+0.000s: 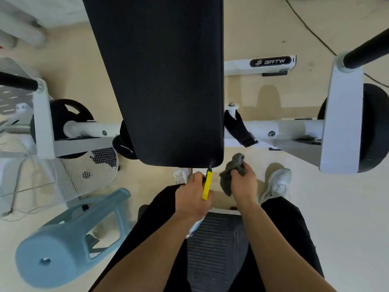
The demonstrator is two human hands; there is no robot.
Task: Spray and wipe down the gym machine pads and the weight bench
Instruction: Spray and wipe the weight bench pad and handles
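Reading BRTW, badge point(271, 61) near black pad point(164, 81)

1. Bright, even light fills the room; the pale floor point(273, 28) looks nearly washed out.
2. The black pad point(164, 81) shows little detail.
3. Soft shadows lie beside the frame point(294, 125).
4. Edges bend; the fan point(88, 175) at left is smeared.

Black pad point(168, 81), yellow-headed sprayer point(207, 184), crumpled grey cloth point(233, 169)

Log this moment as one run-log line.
left hand: grips yellow-green spray bottle | right hand: grips crumpled grey cloth | long black pad: cloth not touching
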